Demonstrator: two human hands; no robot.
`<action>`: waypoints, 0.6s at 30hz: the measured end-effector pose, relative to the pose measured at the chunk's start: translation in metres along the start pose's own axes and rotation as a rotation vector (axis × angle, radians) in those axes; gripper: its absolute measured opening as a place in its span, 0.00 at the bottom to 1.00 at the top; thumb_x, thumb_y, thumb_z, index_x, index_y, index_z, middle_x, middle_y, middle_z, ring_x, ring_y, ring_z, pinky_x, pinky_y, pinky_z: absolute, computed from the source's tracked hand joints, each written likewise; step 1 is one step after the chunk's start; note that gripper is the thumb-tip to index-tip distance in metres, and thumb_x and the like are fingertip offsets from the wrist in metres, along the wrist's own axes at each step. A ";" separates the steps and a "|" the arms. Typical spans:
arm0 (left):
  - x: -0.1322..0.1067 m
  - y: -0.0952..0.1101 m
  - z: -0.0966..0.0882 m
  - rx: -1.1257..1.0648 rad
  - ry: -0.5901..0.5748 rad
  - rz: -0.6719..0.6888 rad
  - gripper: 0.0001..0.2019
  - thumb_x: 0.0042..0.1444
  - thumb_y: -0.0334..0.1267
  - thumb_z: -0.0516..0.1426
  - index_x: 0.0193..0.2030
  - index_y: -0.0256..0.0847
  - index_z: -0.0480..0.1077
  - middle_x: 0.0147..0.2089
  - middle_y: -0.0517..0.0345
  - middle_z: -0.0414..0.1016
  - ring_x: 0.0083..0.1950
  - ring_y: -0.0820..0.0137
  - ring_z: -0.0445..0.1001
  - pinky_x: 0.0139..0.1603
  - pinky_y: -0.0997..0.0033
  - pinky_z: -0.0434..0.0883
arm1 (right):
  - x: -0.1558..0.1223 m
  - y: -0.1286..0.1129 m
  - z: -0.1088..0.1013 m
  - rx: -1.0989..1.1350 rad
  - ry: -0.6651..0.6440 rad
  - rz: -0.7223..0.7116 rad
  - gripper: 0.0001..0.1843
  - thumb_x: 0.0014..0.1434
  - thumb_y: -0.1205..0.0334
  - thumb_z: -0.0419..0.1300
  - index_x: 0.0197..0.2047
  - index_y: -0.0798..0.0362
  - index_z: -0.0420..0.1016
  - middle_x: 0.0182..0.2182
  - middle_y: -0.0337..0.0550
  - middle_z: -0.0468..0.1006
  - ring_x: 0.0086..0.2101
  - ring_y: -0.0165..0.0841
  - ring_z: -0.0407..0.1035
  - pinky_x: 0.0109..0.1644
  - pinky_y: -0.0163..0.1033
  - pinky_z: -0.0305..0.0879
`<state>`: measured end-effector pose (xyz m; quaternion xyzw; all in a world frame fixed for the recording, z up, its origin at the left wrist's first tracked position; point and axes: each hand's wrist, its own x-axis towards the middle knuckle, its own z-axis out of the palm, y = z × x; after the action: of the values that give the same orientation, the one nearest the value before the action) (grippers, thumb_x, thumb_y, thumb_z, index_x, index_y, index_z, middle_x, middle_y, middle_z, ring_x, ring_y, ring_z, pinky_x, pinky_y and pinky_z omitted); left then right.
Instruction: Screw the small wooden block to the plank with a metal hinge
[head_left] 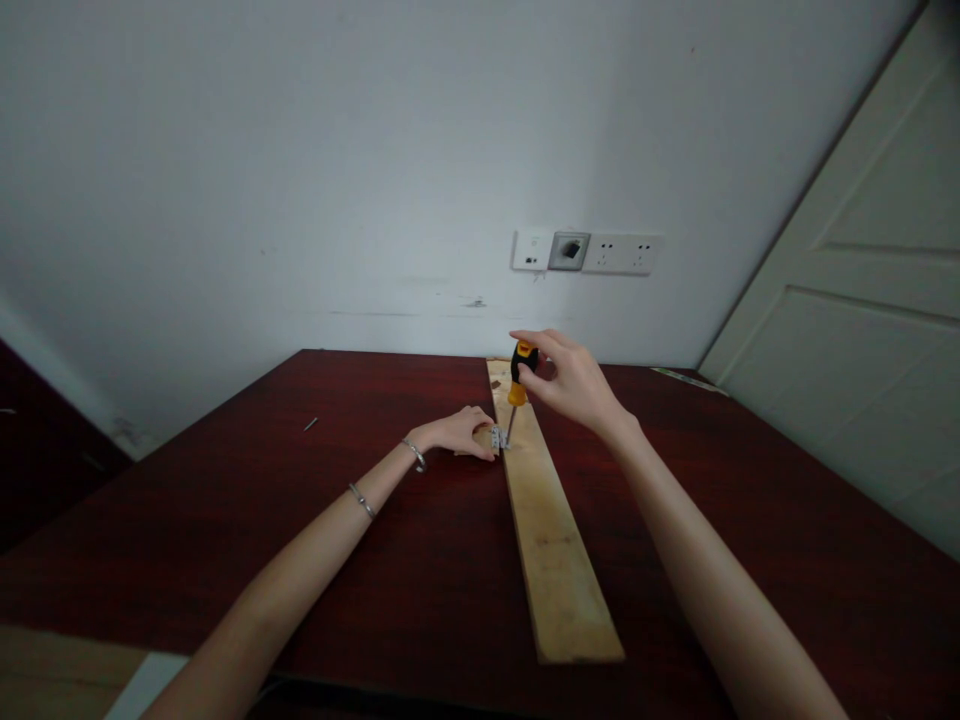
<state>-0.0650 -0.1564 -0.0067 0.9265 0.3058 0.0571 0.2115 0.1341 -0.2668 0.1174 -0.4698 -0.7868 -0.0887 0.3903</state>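
Note:
A long pale wooden board (pixel 553 540) lies lengthwise on the dark red table. At its left edge sits a small metal hinge (pixel 496 438), and a small wooden piece (pixel 484 440) shows beside it, partly under my fingers. My left hand (pixel 457 432) is closed around that small piece next to the hinge. My right hand (pixel 574 378) grips the black and yellow handle of a screwdriver (pixel 517 375) from above. The screwdriver stands nearly upright, its tip down at the hinge on the board. Whether a screw is under the tip is too small to tell.
A small thin metal object (pixel 310 424) lies on the table (pixel 360 390) to the left. Behind the table rises a white wall with a row of sockets (pixel 619 254). A white panelled door (pixel 862 300) stands at the right, near a flat strip (pixel 688 380) on the table.

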 end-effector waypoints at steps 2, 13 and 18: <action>0.000 0.000 0.000 -0.002 -0.004 -0.007 0.34 0.45 0.58 0.64 0.55 0.40 0.69 0.54 0.51 0.67 0.56 0.60 0.64 0.58 0.67 0.62 | 0.000 -0.001 0.000 -0.003 -0.003 -0.001 0.22 0.58 0.64 0.57 0.56 0.52 0.71 0.43 0.46 0.76 0.30 0.32 0.69 0.38 0.40 0.68; -0.003 0.007 -0.002 0.002 -0.005 -0.019 0.33 0.45 0.56 0.65 0.55 0.40 0.70 0.54 0.51 0.67 0.56 0.60 0.65 0.57 0.67 0.62 | 0.001 0.003 -0.001 0.044 0.043 -0.032 0.17 0.61 0.54 0.59 0.51 0.50 0.74 0.41 0.47 0.74 0.33 0.35 0.70 0.36 0.41 0.69; -0.003 0.005 -0.001 0.015 0.003 0.004 0.33 0.45 0.55 0.66 0.55 0.37 0.70 0.53 0.50 0.67 0.55 0.59 0.65 0.57 0.66 0.62 | 0.002 0.004 0.000 0.055 0.032 -0.021 0.21 0.60 0.59 0.58 0.56 0.54 0.70 0.44 0.49 0.76 0.37 0.38 0.72 0.34 0.41 0.69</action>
<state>-0.0644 -0.1616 -0.0034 0.9287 0.3048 0.0565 0.2038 0.1371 -0.2635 0.1178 -0.4493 -0.7876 -0.0786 0.4144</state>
